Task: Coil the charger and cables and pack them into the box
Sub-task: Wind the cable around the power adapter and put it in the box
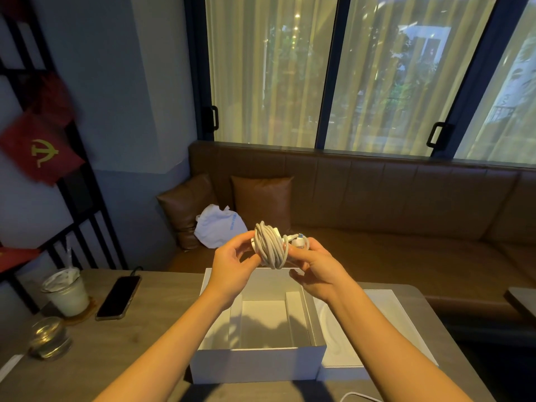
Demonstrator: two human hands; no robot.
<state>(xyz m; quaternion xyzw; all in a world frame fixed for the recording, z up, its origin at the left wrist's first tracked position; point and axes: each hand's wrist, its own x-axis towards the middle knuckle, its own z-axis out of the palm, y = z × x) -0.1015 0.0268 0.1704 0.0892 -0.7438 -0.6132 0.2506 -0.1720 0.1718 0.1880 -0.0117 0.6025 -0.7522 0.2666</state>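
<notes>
Both bare forearms extended forward and raised, converging at centre, left hand (232, 264) palm inward — thumb and fingertips pinching the cable bundle (269, 246), right hand (317, 266) opposite, fingers curled — gripping the bundle's other side, wrists slightly flexed.

No words or numbers can be read here. The red flag (40, 149) on the left wall has a yellow hammer and sickle sign. The white bag (219, 229) on the bench has small blue print, too blurry to read.
</notes>
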